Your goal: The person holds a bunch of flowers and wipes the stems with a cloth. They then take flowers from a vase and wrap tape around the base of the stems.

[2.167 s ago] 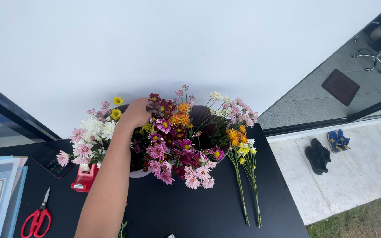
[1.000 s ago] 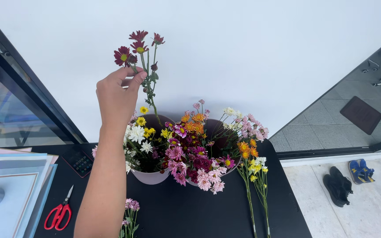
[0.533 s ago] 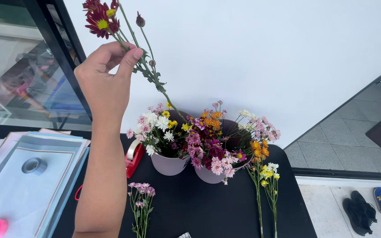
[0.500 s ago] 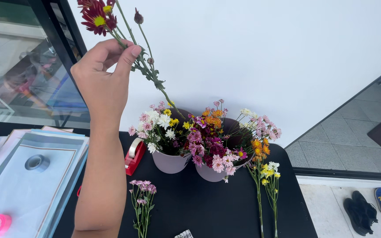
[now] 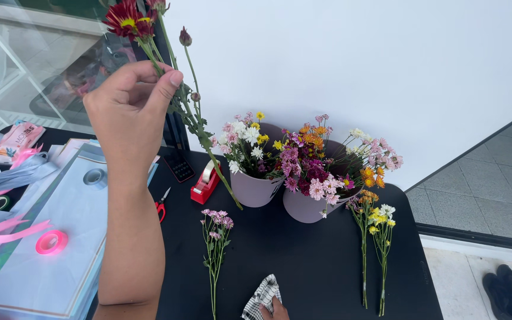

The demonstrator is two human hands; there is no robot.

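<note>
Head view: left hand [image 5: 127,112] fingers pinch red flower stem [image 5: 180,98].

Bright, even daylight; soft shadows, sharp focus, slight edge distortion.

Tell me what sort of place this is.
Likely a florist's worktable or flower-arranging station. Two pots packed with mixed blooms stand on a black table, with ribbon rolls, scissors and a red tape dispenser alongside. The left hand holds a red-flowered stem.
</note>
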